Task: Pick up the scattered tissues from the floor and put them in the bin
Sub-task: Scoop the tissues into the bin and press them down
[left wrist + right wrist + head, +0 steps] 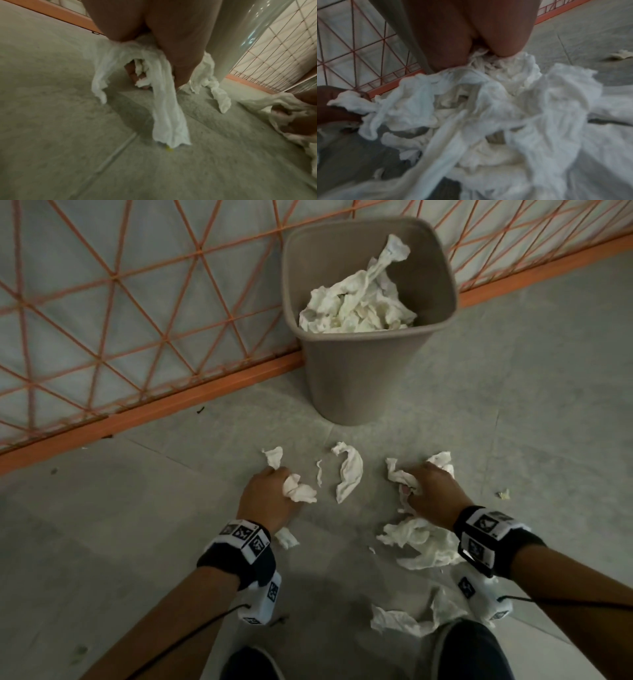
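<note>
A taupe bin stands against the orange fence, holding a heap of crumpled white tissues. My left hand grips a tissue wad just above the floor; in the left wrist view the tissue hangs down from my curled fingers. My right hand clutches another crumpled tissue bunch, which fills the right wrist view as a tissue mass. A loose twisted tissue lies on the floor between my hands. More tissues lie under my right wrist.
An orange lattice fence with a base rail runs diagonally behind the bin. A tissue sheet lies by my dark shoe. A small scrap sits on the grey tiled floor at right. A second shoe is at the bottom.
</note>
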{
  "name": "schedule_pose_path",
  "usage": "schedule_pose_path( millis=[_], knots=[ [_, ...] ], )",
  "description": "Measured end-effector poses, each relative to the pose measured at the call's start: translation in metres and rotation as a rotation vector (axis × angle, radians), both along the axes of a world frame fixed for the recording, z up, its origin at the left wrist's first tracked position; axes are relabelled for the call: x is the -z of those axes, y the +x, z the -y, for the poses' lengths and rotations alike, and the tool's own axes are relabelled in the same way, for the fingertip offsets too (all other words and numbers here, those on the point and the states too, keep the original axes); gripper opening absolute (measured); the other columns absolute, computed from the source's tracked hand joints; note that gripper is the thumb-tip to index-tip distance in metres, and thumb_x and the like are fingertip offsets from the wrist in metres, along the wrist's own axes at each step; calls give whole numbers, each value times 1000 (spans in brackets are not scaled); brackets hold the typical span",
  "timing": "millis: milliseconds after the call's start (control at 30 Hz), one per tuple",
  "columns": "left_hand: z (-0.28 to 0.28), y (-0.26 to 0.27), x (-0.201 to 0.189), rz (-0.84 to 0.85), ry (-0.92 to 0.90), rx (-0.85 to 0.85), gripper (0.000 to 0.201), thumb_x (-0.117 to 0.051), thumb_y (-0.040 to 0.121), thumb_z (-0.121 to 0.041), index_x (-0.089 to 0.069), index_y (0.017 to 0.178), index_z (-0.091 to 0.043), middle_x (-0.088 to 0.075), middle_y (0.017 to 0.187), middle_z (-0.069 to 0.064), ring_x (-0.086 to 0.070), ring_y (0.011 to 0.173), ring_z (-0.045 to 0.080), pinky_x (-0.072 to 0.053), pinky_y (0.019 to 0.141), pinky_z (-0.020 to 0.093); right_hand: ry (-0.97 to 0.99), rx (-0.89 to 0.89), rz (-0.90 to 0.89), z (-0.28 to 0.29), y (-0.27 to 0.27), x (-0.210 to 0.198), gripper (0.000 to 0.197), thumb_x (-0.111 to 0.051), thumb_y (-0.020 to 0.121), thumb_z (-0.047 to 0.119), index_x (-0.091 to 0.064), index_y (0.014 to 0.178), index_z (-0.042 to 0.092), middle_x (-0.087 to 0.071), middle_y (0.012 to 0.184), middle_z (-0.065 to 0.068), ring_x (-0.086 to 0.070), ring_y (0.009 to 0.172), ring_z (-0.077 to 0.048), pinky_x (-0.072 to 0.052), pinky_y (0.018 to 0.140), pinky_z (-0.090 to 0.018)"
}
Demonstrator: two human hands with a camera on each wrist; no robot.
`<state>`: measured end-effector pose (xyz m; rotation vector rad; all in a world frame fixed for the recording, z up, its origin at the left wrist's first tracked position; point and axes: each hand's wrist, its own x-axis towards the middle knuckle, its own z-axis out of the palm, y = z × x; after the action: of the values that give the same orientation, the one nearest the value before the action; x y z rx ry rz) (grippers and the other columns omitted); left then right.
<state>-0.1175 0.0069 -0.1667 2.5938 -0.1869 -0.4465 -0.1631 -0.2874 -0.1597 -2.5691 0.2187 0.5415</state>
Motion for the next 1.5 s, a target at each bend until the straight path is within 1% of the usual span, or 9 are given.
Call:
schedule_pose_path(
  millis=[200,333,567,733,900,1167,1267,1367,1500],
  knots=[
    [29,9,-7,140,-102,173,19,-70,78,-21,-63,93,-14,-54,116,4,-64,84,26,-52,73,35,115,100,170,-4,3,-12,20,-63,76,-1,-71,91,10,-54,86,2,-51,81,-19,-33,73,-25],
    [49,16,-1,41,85,364,70,-73,73,-37,-38,134,-40,-27,150,-6,-57,113,27,-54,85,44,199,146,293,-2,10,-18,14,-62,79,0,-64,87,11,-57,84,-3,-57,76,-25,-35,64,-24],
    [45,14,0,115,126,246,26,-66,77,-28,-58,92,-9,-57,105,11,-60,91,35,-42,67,35,428,548,207,7,18,-50,21,-55,82,20,-66,64,15,-61,59,-3,-57,54,-25,-47,52,-32],
    [60,19,-14,187,51,210,39,-72,74,-38,-60,93,-6,-58,102,13,-59,89,32,-48,74,41,460,501,76,19,16,-59,35,-78,67,50,-58,67,21,-60,60,6,-54,51,-11,-45,49,-26],
    [76,24,-3,134,93,455,39,-72,74,-28,-59,103,-6,-53,130,10,-59,101,36,-53,76,47,422,331,-19,17,23,-54,27,-66,68,-2,-57,67,23,-55,61,7,-52,53,-8,-42,51,-25],
    [51,13,-25,196,-23,335,21,-75,68,-12,-57,77,-10,-56,88,9,-58,67,32,-43,57,33,369,208,181,6,38,-59,22,-46,87,0,-63,84,15,-67,88,-3,-67,75,-14,-53,71,-35],
    [107,-31,-29,103,-193,508,24,-74,66,-7,-62,84,-16,-57,89,2,-58,69,23,-44,60,29,343,417,197,45,-17,-44,10,-63,89,26,-66,96,20,-71,90,3,-66,77,-12,-51,73,-30],
    [121,-48,-35,73,-248,551,39,-78,66,-19,-67,103,-22,-66,98,0,-63,85,22,-53,73,33,467,438,92,46,-14,-44,55,-81,64,52,-61,109,28,-72,100,5,-69,92,-13,-54,80,-29],
    [140,-67,-25,21,-79,632,67,-63,67,-51,-50,129,-27,-64,111,4,-59,104,28,-53,83,41,410,338,-31,46,-10,-43,60,-84,61,19,-59,115,24,-69,104,2,-67,94,-17,-58,81,-37]
  ],
)
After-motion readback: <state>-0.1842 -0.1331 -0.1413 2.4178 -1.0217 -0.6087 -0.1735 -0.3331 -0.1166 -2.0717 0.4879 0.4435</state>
